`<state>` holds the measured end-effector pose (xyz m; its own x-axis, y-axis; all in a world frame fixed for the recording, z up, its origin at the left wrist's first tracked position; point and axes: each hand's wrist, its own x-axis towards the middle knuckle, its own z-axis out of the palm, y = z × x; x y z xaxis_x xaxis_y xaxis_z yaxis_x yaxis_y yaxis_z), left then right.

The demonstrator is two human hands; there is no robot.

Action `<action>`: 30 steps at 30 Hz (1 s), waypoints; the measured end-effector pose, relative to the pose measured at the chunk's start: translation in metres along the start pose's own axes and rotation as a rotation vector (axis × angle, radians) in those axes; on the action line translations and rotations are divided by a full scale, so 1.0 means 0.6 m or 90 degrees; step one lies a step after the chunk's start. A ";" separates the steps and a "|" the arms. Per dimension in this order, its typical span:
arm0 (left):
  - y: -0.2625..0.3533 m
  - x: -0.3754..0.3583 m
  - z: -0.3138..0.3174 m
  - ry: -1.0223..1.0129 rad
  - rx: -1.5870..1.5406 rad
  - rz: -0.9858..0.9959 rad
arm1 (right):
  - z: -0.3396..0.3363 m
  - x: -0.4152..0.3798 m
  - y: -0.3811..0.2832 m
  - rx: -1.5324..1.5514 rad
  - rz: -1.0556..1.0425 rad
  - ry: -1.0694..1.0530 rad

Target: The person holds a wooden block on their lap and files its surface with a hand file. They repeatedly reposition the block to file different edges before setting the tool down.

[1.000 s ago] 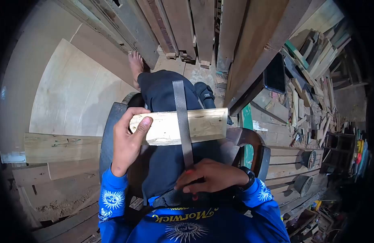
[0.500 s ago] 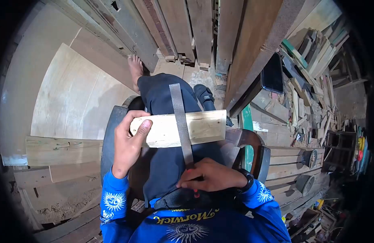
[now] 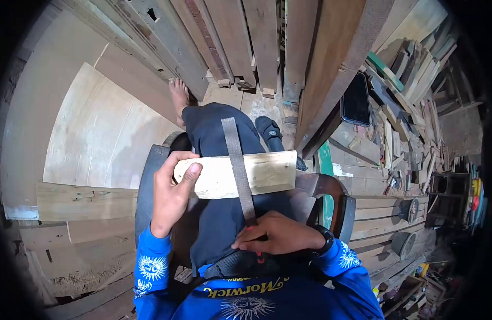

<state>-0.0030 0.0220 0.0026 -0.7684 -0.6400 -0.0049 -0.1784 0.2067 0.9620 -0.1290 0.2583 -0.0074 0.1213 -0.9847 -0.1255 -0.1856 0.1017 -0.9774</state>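
A pale rectangular wooden block lies across my dark trousers. My left hand grips its left end, thumb on the top face and fingers behind the far edge. A long flat metal file with a rough grey surface crosses over the middle of the block, its far tip past the far edge. The file's red handle sits in my right hand, which is closed around it close to my waist. Part of the handle is hidden by my fingers.
Upright planks stand ahead, near my bare foot. A phone rests on a wooden surface at the right. Beyond it is a pile of wood offcuts. Curved plywood sheets lie at the left.
The block and my left hand sit slightly lower in view. The file's far tip also appears a little lower and more to the left. Both hands keep their hold.
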 end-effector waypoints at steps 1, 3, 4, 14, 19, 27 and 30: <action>-0.001 -0.002 0.000 -0.002 -0.003 -0.011 | 0.004 0.002 0.004 0.002 0.002 -0.002; 0.002 -0.004 0.000 -0.006 -0.008 -0.025 | 0.016 0.011 0.004 0.060 -0.108 0.196; 0.004 -0.002 -0.001 -0.010 -0.012 -0.032 | 0.011 0.009 0.000 0.060 -0.109 0.198; -0.003 -0.003 0.001 -0.009 -0.042 -0.026 | -0.015 0.002 -0.026 0.113 0.047 0.079; 0.002 -0.003 0.000 0.002 -0.006 -0.009 | -0.024 -0.008 -0.011 0.050 -0.053 -0.026; -0.001 -0.002 0.001 -0.006 -0.027 -0.018 | -0.040 -0.005 -0.047 0.232 0.171 0.084; -0.004 -0.003 0.000 -0.006 -0.025 -0.017 | -0.030 -0.008 -0.023 0.116 0.007 -0.051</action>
<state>-0.0013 0.0226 0.0004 -0.7691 -0.6383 -0.0329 -0.1751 0.1609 0.9713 -0.1446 0.2589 0.0099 0.1984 -0.9697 -0.1423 -0.0090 0.1434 -0.9896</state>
